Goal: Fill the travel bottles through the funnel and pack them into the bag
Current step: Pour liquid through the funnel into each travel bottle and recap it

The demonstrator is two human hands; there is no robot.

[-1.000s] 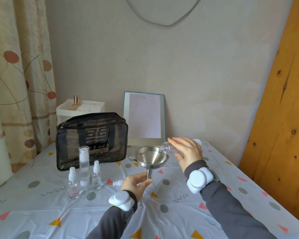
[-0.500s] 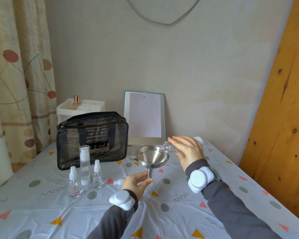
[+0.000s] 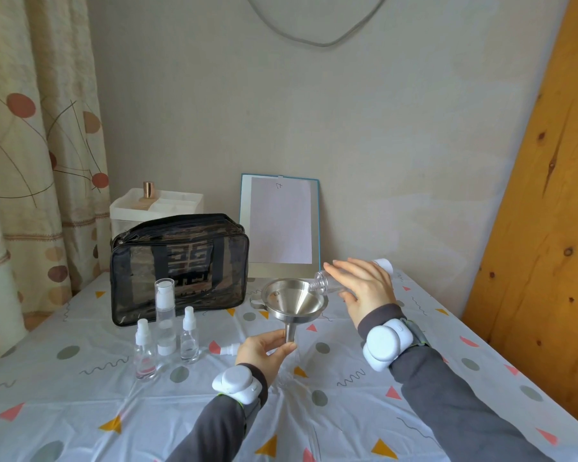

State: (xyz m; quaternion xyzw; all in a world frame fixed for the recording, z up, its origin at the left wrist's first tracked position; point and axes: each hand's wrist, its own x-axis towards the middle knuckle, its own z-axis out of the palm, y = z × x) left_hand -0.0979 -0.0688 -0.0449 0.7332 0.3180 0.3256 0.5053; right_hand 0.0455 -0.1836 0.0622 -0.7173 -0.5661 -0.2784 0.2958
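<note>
I see the left hand (image 3: 262, 350) pinching the spout of the steel funnel (image 3: 293, 301), held above the tablecloth (image 3: 80, 411). Right hand (image 3: 364, 288) wraps a clear bottle (image 3: 324, 282), tipped so its open neck sits over the funnel rim. Three capped travel bottles (image 3: 166, 325) stand left of the funnel, in front of the black bag (image 3: 179, 261).

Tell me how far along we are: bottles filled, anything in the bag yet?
Done: little that shows; three capped bottles stand outside the shut black bag, their fill levels hard to read. In hand: the left hand grips the funnel by its spout, while the right hand tips a clear bottle over its bowl. A loose spray cap lies on the table. Left: capping and all packing.
</note>
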